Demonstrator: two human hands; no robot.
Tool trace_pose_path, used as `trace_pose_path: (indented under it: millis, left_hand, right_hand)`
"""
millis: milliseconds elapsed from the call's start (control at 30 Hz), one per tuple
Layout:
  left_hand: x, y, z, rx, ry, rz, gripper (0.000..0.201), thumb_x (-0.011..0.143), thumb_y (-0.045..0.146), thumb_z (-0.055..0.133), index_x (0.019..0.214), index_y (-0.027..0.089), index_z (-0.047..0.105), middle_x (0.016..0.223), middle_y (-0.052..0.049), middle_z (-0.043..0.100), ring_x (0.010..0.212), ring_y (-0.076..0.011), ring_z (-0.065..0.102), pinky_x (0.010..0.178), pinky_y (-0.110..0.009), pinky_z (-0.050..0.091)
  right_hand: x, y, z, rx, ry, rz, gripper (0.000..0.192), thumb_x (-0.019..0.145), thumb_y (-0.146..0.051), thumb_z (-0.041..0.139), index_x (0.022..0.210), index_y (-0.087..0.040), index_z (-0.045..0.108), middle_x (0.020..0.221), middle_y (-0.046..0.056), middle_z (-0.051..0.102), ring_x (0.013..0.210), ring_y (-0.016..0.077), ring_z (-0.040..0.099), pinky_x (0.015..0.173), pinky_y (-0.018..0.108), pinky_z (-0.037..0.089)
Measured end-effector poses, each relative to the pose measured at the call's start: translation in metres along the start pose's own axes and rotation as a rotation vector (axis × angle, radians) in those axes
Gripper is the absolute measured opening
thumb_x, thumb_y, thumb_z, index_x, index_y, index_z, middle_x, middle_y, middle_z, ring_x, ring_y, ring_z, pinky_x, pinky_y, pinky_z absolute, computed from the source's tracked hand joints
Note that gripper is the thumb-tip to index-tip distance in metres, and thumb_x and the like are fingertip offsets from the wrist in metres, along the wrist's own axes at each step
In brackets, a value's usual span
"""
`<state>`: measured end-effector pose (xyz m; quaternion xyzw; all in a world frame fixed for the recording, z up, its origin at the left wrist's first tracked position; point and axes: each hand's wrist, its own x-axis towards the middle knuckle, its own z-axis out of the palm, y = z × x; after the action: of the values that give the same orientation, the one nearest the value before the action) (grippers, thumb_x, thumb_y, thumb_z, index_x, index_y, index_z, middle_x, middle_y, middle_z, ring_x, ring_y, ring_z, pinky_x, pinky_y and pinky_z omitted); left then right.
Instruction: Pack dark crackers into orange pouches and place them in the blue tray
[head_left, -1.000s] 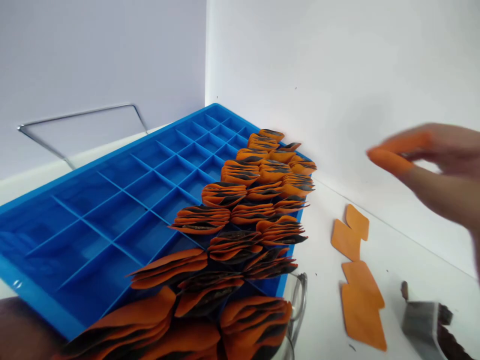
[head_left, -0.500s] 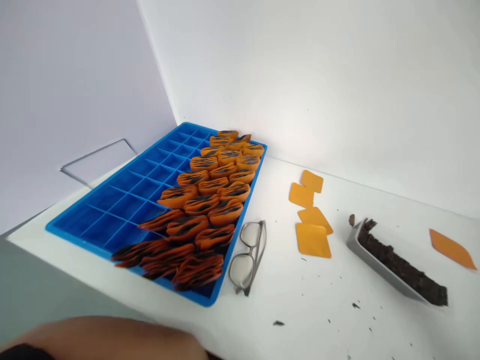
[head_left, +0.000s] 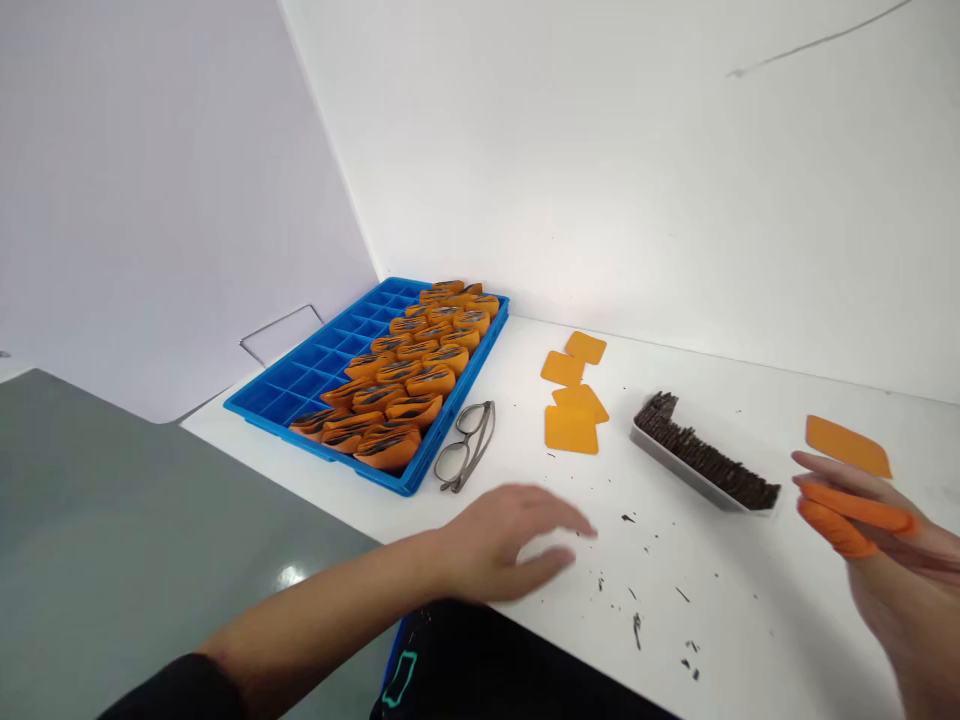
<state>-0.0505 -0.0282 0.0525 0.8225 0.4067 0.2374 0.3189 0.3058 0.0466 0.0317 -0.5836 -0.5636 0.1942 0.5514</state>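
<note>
My left hand (head_left: 510, 540) rests flat on the white table near its front edge, fingers spread, holding nothing. My right hand (head_left: 885, 560) hovers at the lower right with orange covers on two fingertips, fingers apart and empty. A blue compartment tray (head_left: 315, 365) lies at the back left, its right columns filled with orange folded pieces (head_left: 409, 375) that show dark filling. A grey trough of dark brown sticks (head_left: 701, 462) sits just left of my right hand.
Grey-framed glasses (head_left: 465, 445) lie beside the tray's right edge. Several flat orange sheets (head_left: 571, 400) sit mid-table, and one more orange sheet (head_left: 847, 445) lies far right. Dark crumbs (head_left: 637, 600) scatter near the front. A grey surface (head_left: 112, 520) adjoins the table on the left.
The view has pulled back from the tray, so the whole table shows. My left hand has come onto the table, and my right hand has returned at the lower right.
</note>
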Motion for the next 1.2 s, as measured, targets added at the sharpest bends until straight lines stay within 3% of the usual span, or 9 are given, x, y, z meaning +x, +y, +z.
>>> trace_pose_path:
  millis: [133, 233, 467, 667, 800, 867, 1000, 1100, 1200]
  left_hand:
    - [0.068, -0.034, 0.026, 0.247, 0.197, -0.239, 0.053, 0.107, 0.042, 0.044, 0.154, 0.019, 0.048, 0.167, -0.013, 0.047, 0.160, -0.0259, 0.036, 0.137, -0.048, 0.024]
    - [0.105, -0.055, 0.035, 0.382, 0.224, -0.434, 0.094, 0.095, 0.067, 0.062, 0.167, 0.017, 0.028, 0.177, -0.021, 0.019, 0.167, -0.0425, 0.011, 0.135, -0.068, 0.013]
    - [0.130, -0.074, 0.037, 0.504, 0.273, -0.530, 0.055, 0.101, 0.045, 0.067, 0.148, 0.020, 0.055, 0.162, -0.015, 0.047, 0.152, -0.0365, 0.044, 0.126, -0.067, 0.037]
    - [0.110, -0.064, 0.026, 0.398, 0.377, -0.426, 0.050, 0.104, 0.038, 0.063, 0.150, 0.021, 0.053, 0.156, -0.015, 0.053, 0.138, -0.0319, 0.059, 0.117, -0.060, 0.051]
    - [0.081, -0.028, 0.040, 0.256, 0.347, -0.205, 0.054, 0.110, 0.030, 0.044, 0.162, 0.021, 0.040, 0.176, -0.018, 0.027, 0.156, -0.0319, 0.044, 0.127, -0.053, 0.043]
    - [0.063, -0.003, 0.055, 0.171, 0.314, -0.095, 0.051, 0.110, 0.034, 0.043, 0.159, 0.022, 0.049, 0.173, -0.014, 0.037, 0.157, -0.0284, 0.044, 0.129, -0.046, 0.042]
    - [0.024, 0.043, 0.079, 0.009, 0.266, -0.006, 0.042, 0.109, 0.044, 0.044, 0.122, 0.021, 0.077, 0.114, -0.007, 0.082, 0.103, -0.0206, 0.078, 0.096, -0.033, 0.062]
    - [-0.003, 0.064, 0.082, -0.059, 0.253, -0.001, 0.035, 0.102, 0.046, 0.060, 0.090, 0.020, 0.080, 0.080, -0.002, 0.080, 0.070, -0.0149, 0.072, 0.072, -0.025, 0.058]
    - [-0.024, 0.079, 0.078, -0.110, 0.301, -0.030, 0.032, 0.097, 0.045, 0.069, 0.081, 0.018, 0.079, 0.071, -0.001, 0.076, 0.062, -0.0130, 0.067, 0.065, -0.023, 0.053]
  right_hand:
    - [0.000, 0.014, 0.000, -0.056, -0.001, -0.061, 0.026, 0.070, -0.049, 0.089, 0.083, -0.028, 0.080, 0.105, 0.006, 0.079, 0.096, 0.0317, 0.073, 0.057, 0.039, 0.051]
    - [-0.001, 0.018, -0.001, -0.045, -0.088, -0.169, 0.024, 0.072, -0.051, 0.087, 0.079, -0.028, 0.080, 0.096, 0.006, 0.075, 0.090, 0.0263, 0.070, 0.046, 0.032, 0.045]
    - [-0.008, 0.018, 0.018, 0.008, -0.122, -0.331, 0.022, 0.088, -0.048, 0.080, 0.083, -0.027, 0.080, 0.087, 0.004, 0.071, 0.075, 0.0183, 0.060, 0.051, 0.029, 0.049]
    - [-0.004, 0.026, 0.019, 0.015, -0.038, -0.383, 0.022, 0.094, -0.043, 0.078, 0.090, -0.021, 0.076, 0.079, 0.001, 0.064, 0.068, 0.0131, 0.052, 0.057, 0.026, 0.046]
    - [0.012, 0.039, 0.019, 0.042, -0.075, -0.473, 0.032, 0.103, -0.048, 0.067, 0.103, -0.016, 0.071, 0.093, 0.002, 0.066, 0.075, 0.0117, 0.058, 0.066, 0.026, 0.053]
    - [0.016, 0.039, 0.022, 0.059, -0.159, -0.545, 0.039, 0.104, -0.054, 0.062, 0.107, -0.016, 0.069, 0.101, 0.005, 0.069, 0.080, 0.0129, 0.063, 0.070, 0.028, 0.056]
    - [-0.015, 0.007, 0.019, 0.081, -0.358, -0.685, 0.058, 0.094, -0.072, 0.066, 0.124, -0.023, 0.074, 0.123, 0.012, 0.072, 0.103, 0.0239, 0.069, 0.088, 0.043, 0.060]
    - [-0.068, -0.034, 0.005, 0.096, -0.448, -0.748, 0.041, 0.091, -0.052, 0.081, 0.127, -0.033, 0.077, 0.130, 0.008, 0.073, 0.119, 0.0297, 0.067, 0.104, 0.051, 0.054]
    - [-0.113, -0.068, -0.009, 0.166, -0.502, -0.740, 0.014, 0.100, -0.031, 0.070, 0.110, -0.032, 0.080, 0.115, 0.005, 0.076, 0.103, 0.0224, 0.071, 0.090, 0.041, 0.058]
